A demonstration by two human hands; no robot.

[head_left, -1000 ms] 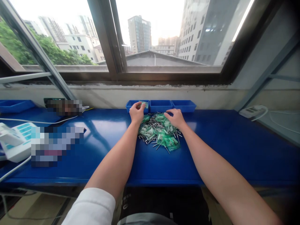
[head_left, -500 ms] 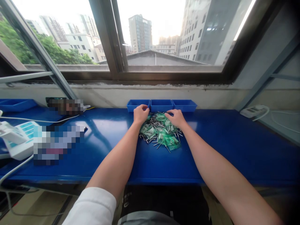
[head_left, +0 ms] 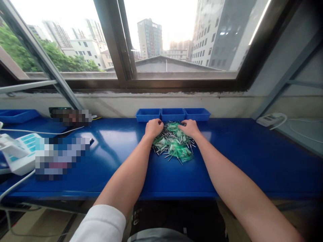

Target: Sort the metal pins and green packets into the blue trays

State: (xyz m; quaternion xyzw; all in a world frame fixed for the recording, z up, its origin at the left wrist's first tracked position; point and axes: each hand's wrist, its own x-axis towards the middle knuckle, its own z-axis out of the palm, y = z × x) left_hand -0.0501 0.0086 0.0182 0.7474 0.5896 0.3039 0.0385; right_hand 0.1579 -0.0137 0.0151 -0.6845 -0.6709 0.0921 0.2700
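A loose heap of thin metal rods (head_left: pixel 169 131), silver and dark, lies on the blue table with several green-tinted clear plastic bags (head_left: pixel 180 149) among and on top of it. Small pieces show inside the bags. My left hand (head_left: pixel 153 128) is at the heap's far left edge, its fingers bent loosely inward and partly hidden. Across from it, my right hand (head_left: pixel 191 127) rests against the far right edge, thumb and fingers apart. Neither hand visibly holds anything; both seem to touch the heap's sides.
Three joined blue bins (head_left: pixel 173 114) stand behind the heap, below the window. To the left are a white device with blue keys (head_left: pixel 30 144), cables and a blurred-out patch. A white power strip (head_left: pixel 271 118) lies at the far right, near a grey metal frame.
My left hand has come slightly nearer to me and to the right, along the heap's edge. My right hand has dropped a little nearer too. The view has shifted slightly.
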